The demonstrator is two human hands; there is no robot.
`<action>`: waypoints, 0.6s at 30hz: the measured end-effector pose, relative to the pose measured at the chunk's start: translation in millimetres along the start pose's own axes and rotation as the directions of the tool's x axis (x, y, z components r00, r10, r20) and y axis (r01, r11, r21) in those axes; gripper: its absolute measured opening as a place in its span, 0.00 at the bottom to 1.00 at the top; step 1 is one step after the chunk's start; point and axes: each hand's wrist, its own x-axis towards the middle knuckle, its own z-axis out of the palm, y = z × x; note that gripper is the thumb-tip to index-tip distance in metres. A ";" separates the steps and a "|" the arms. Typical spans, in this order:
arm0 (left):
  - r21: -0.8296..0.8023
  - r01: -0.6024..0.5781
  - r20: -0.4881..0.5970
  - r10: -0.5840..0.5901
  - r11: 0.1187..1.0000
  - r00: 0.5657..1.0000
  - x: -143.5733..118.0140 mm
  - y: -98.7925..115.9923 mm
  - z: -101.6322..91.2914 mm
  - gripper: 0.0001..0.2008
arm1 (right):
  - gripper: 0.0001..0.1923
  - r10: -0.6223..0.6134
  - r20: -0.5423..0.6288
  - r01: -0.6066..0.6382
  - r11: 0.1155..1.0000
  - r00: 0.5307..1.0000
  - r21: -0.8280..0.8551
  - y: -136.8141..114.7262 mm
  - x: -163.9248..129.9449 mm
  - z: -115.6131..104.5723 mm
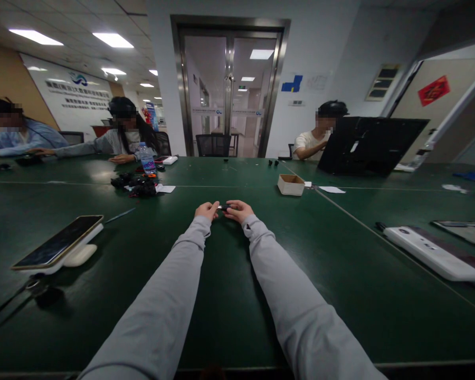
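**Two hands, one tiny dark thing**

Your left hand and your right hand meet in the middle of the frame, arms stretched out in grey sleeves over the green table. Between your fingertips sits a small dark part — both hands pinch it, one from each side. It is black and very little, with a bit of shine at one end. It is too small to tell what it is. It sits just above the table top, right where your fingers touch.

Nothing lies between you and the part. The table near your hands is bare green.

At the lower left of the frame a phone leans tilted on a white stand. Up and to the left of your hands lies a pile of black parts, with a water bottle just behind it. Up and to the right sits a small open cardboard box, well apart from your hands. On the right side lies a long white device.

At the far edge three other people sit — two at the upper left and one behind a black laptop at the upper right. Their hands stay on their own side, far from yours. A glass door stands behind them at the top middle.
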 end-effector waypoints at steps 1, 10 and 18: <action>0.007 0.001 0.002 -0.001 1.000 1.000 -0.5 0.8 -0.5 0.20 | 0.16 -0.001 0.000 0.001 1.000 1.000 -0.002 0.0 -0.1 0.0; 0.031 0.019 0.013 -0.020 0.999 1.000 -0.8 3.2 -0.7 0.22 | 0.16 -0.001 -0.006 0.001 1.000 1.000 0.008 -1.2 -1.6 0.5; 0.113 -0.012 0.036 0.007 0.993 0.999 1.5 0.8 -1.1 0.24 | 0.17 -0.009 -0.007 0.008 1.000 1.000 -0.012 -0.9 -2.2 1.5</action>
